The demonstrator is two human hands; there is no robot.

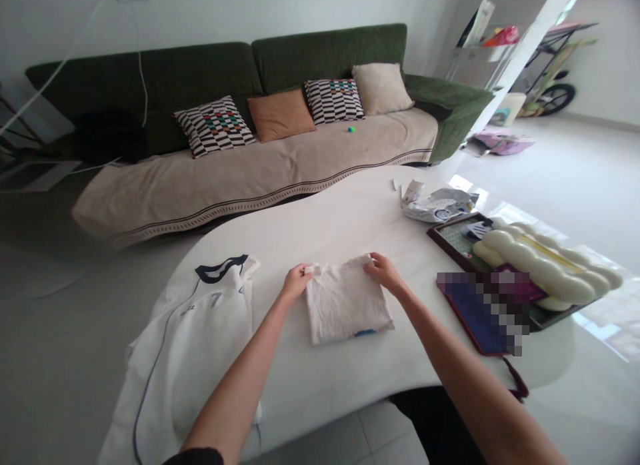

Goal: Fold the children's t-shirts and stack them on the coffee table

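Note:
A folded white cloth [345,302] lies on the white table [340,218] in front of me. My left hand [296,280] pinches its far left corner, fingers closed on the fabric. At the far right corner my right hand [383,272] grips the same edge, also closed on the cloth. A bit of blue print shows at the cloth's near edge. To the left, a white jersey [200,332] with a dark collar and a number lies flat and hangs over the table's edge.
A dark tray [450,242] at the right holds a cream ribbed object [540,265] and a blurred dark item. Crumpled white packaging [435,204] lies behind it. A green sofa [210,72] with several cushions stands beyond the table.

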